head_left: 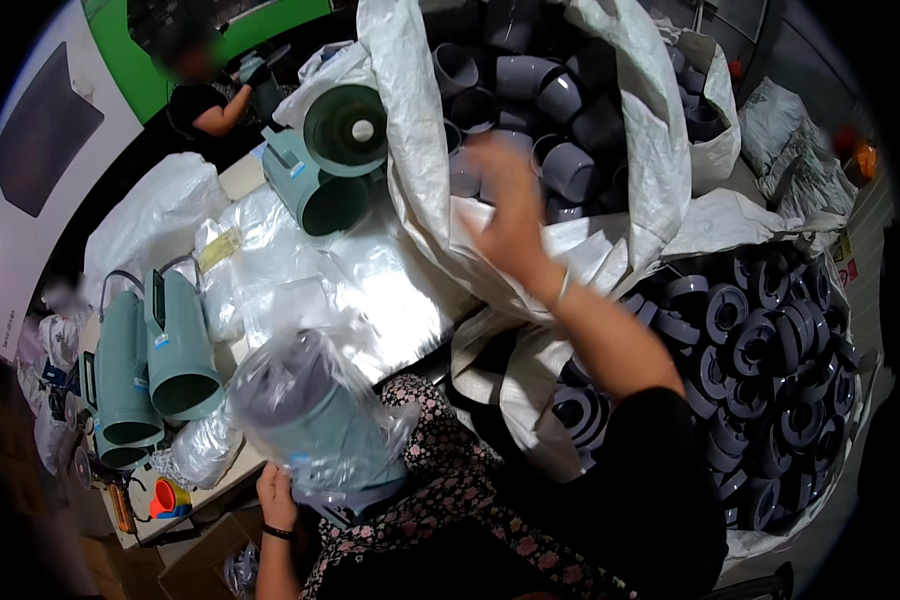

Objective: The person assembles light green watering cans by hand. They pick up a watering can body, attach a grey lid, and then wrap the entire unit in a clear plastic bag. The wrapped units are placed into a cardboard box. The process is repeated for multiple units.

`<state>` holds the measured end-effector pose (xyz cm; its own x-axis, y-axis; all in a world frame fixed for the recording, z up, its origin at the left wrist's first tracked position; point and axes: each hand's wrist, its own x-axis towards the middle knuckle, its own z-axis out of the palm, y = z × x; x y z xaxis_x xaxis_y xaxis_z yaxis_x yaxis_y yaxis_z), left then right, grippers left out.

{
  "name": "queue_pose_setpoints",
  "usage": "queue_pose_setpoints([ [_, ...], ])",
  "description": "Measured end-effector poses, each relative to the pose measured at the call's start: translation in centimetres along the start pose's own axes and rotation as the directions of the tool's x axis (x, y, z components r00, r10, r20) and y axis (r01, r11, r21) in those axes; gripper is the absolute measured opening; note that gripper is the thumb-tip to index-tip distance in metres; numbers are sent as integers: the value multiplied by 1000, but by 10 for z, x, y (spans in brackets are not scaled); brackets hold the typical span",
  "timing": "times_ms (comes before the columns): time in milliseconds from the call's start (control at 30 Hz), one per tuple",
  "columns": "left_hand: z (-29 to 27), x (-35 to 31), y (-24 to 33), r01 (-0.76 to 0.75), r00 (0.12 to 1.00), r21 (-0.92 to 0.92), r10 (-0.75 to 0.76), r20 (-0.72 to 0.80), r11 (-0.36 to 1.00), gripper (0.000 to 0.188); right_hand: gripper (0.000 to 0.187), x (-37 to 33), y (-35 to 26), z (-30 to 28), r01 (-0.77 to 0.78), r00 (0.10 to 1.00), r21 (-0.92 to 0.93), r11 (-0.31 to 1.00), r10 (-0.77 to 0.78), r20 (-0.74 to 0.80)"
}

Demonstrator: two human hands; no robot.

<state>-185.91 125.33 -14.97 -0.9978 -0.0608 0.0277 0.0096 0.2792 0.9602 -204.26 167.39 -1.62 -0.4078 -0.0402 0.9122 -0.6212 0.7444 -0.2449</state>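
Clear plastic (378, 425) wraps the green cylinder (342, 440), leaning at the apron (425, 412) by the worktop (210, 485); with only the left hand (276, 498) gripping its side, it could slip. The right hand (511, 205) (blurred, grip unclear), over grey elbows (570, 172), might snag the sack (656, 130).

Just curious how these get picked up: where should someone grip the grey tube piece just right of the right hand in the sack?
Probably by its exposed rim, coming from above: the grey tube piece shows its open end, neighbouring pieces crowd around, and the white sack gapes upward.
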Motion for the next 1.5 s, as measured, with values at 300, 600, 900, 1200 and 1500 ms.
queue_pose_setpoints([
  [300, 31, -16, 12, -161, 983, 285, 180, -39, 945, 17, 50, 58, 242, -195, -657, 665, -700, 279, 653, -364],
  [600, 23, -29, 7, -70, 994, 227, 86, -65, 971, 15, 32, -75, 120, -156, -611, 792, -216, 762, 581, -188],
  [900, 23, -18, 6, -118, 992, 229, 124, -14, 966, 17, 17, -21, 78, -190, -672, 641, 303, 676, 735, -220],
  [1200, 24, -37, 5, -126, 988, 261, 144, -51, 957, 13, 22, -68, 103, -199, -714, 667, 41, 699, 697, -263],
  [1500, 25, 5, 20, -122, 953, 206, 172, -249, 971, 14, 38, -7, 44, -159, 167, 981, -522, 837, -194, 4],
])
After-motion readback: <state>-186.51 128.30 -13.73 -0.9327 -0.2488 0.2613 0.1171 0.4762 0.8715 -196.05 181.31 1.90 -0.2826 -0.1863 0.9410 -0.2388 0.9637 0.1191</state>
